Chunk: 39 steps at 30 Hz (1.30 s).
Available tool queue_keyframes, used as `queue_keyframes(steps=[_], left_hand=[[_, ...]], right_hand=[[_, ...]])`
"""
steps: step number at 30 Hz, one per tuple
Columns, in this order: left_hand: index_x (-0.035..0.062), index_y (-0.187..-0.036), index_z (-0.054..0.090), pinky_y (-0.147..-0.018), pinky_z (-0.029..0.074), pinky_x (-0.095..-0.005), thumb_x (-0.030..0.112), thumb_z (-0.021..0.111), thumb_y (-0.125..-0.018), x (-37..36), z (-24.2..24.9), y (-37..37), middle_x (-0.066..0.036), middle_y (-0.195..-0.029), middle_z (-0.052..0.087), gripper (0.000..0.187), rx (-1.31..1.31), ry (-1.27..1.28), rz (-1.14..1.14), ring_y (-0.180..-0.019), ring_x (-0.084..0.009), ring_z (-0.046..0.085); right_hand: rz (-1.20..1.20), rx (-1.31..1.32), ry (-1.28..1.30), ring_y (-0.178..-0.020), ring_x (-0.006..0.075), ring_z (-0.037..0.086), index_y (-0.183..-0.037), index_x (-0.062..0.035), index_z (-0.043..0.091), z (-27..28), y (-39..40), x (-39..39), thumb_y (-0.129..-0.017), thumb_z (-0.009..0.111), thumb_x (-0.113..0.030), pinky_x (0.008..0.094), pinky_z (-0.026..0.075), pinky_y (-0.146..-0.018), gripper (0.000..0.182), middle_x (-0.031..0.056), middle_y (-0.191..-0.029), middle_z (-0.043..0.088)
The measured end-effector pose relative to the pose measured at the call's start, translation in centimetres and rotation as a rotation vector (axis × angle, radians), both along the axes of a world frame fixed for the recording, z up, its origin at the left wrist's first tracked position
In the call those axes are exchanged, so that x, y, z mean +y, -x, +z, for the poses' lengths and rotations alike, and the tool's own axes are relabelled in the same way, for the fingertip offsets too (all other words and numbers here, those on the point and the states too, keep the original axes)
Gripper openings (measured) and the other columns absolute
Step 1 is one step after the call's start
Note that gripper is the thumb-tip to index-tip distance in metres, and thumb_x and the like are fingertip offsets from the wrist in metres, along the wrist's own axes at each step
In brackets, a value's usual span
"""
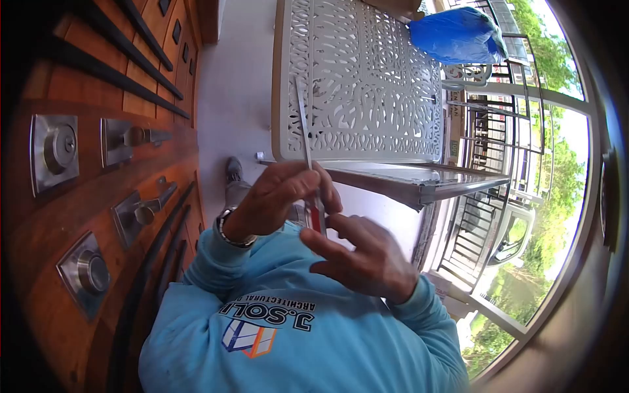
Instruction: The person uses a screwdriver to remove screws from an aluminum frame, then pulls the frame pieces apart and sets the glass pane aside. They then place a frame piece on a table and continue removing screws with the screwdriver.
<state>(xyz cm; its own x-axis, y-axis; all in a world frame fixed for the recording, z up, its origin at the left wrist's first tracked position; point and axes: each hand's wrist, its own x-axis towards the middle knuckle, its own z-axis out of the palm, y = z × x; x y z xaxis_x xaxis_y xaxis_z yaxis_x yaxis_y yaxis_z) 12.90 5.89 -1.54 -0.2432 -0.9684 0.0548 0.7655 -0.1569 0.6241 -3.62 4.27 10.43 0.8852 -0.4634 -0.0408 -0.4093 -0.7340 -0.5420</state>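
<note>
My left hand [278,196], with a metal-banded watch on its wrist, grips a long thin metal tool [303,124] between thumb and fingers. The tool's slim shaft extends up over the edge of the white table, and its red and silver lower part [316,216] shows below my fingers. Beside that lower end is my right hand [367,255], slightly blurred, its thumb and fingers apart around the end. Whether they touch it is unclear.
A white openwork metal table [360,78] stands ahead, with a blue plastic bag [458,36] at its far right. Below it is a framed panel [419,183]. A wooden door [92,157] with metal locks and handles is at left; windows and railings are at right.
</note>
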Motion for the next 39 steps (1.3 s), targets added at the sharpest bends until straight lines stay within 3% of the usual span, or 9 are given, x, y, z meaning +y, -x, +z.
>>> queue_keyframes(steps=[3, 4, 6, 9, 16, 22, 27, 31, 39], left_hand=[[0.0004, -0.09, 0.057, -0.066, 0.05, -0.0314, 0.029, 0.041, -0.1, 1.4, -0.2, -2.0, -0.01, -0.071, 0.061, 0.035, -0.389, -0.005, -0.211, -0.07, -0.016, 0.063], [-0.0008, -0.092, 0.059, -0.064, 0.05, -0.0346, 0.025, 0.043, -0.1, 1.4, 0.5, -3.1, -0.014, -0.071, 0.062, 0.031, -0.603, -0.035, -0.434, -0.066, -0.021, 0.063], [-0.0018, -0.094, 0.06, -0.066, 0.05, -0.0363, 0.025, 0.047, -0.098, 2.6, -0.7, -2.4, -0.016, -0.078, 0.065, 0.03, -0.657, 0.182, -0.3, -0.07, -0.027, 0.065], [-0.0032, -0.097, 0.061, -0.068, 0.05, -0.0382, 0.023, 0.052, -0.096, 3.3, -1.3, -1.7, -0.019, -0.083, 0.066, 0.028, -0.671, 0.292, -0.196, -0.072, -0.0334, 0.065], [-0.0033, -0.098, 0.064, -0.066, 0.049, -0.0394, 0.021, 0.054, -0.094, 1.1, -0.2, -1.4, -0.02, -0.079, 0.066, 0.026, -0.831, 0.367, -0.221, -0.07, -0.0327, 0.065], [-0.0005, -0.094, 0.067, -0.062, 0.048, -0.0392, 0.02, 0.057, -0.091, -0.2, 1.3, -1.1, -0.019, -0.076, 0.065, 0.023, -0.95, 0.401, -0.121, -0.065, -0.0314, 0.063], [0.0045, -0.095, 0.07, -0.062, 0.047, -0.0391, 0.023, 0.066, -0.085, -0.8, 5.5, -2.5, -0.015, -0.077, 0.063, 0.021, -1.416, 0.485, 0.051, -0.066, -0.0281, 0.06], [0.0056, -0.099, 0.069, -0.063, 0.047, -0.038, 0.022, 0.073, -0.078, -1.3, 8.0, -2.8, -0.012, -0.08, 0.061, 0.027, -1.63, 0.56, 0.117, -0.069, -0.0262, 0.058], [0.0041, -0.112, 0.058, -0.062, 0.05, -0.04, 0.027, 0.079, -0.072, -1.9, 9.8, -2.1, -0.018, -0.08, 0.065, 0.051, -1.506, 0.389, 0.066, -0.071, -0.0297, 0.066]], right_hand=[[-0.113, -0.263, 0.203, -0.071, 0.0214, 0.059, -0.111, -0.0081, 0.06, 1.8, 3.4, -1.2, -0.069, 0.082, -0.029, 0.0343, 0.046, -0.062, 0.052, 0.0108, -0.094, 0.062], [-0.194, -0.131, 0.329, -0.077, 0.0259, 0.06, -0.106, -0.0071, 0.06, 3.7, 4.3, -1.8, -0.068, 0.083, -0.033, 0.0387, 0.046, -0.065, 0.051, 0.0144, -0.096, 0.062], [-0.275, 0.069, 0.584, -0.095, 0.0339, 0.06, -0.111, -0.0075, 0.06, 5.7, 5.4, -3.8, -0.065, 0.082, -0.042, 0.0445, 0.049, -0.076, 0.061, 0.0171, -0.105, 0.061], [-0.275, 0.16, 0.443, -0.106, 0.0355, 0.059, -0.121, -0.0087, 0.061, 5.7, 7.0, -6.2, -0.062, 0.083, -0.042, 0.0443, 0.048, -0.088, 0.072, 0.0185, -0.12, 0.06], [-0.284, 0.168, 0.341, -0.104, 0.0323, 0.061, -0.117, -0.0075, 0.064, 4.2, 8.2, -6.2, -0.054, 0.087, -0.017, 0.0434, 0.048, -0.087, 0.067, 0.014, -0.113, 0.065], [-0.29, 0.158, 0.343, -0.102, 0.032, 0.061, -0.117, -0.0066, 0.063, 4.1, 8.8, -6.0, -0.053, 0.087, -0.017, 0.0423, 0.047, -0.088, 0.069, 0.0144, -0.111, 0.065], [-0.237, 0.087, 0.321, -0.101, 0.0327, 0.061, -0.116, -0.0062, 0.063, 4.6, 8.2, -6.1, -0.053, 0.087, -0.021, 0.0427, 0.047, -0.086, 0.069, 0.0141, -0.109, 0.065], [-0.102, -0.103, 0.402, -0.1, 0.0302, 0.06, -0.108, -0.0062, 0.064, 4.2, 5.6, -5.9, -0.06, 0.084, -0.027, 0.0415, 0.046, -0.085, 0.056, 0.0126, -0.107, 0.065], [-0.101, 0.172, 0.345, -0.081, 0.0242, 0.06, -0.082, -0.0019, 0.061, 0.2, -0.6, -3.5, -0.078, 0.058, -0.01, 0.0385, 0.042, -0.079, 0.009, 0.0097, -0.077, 0.061]])
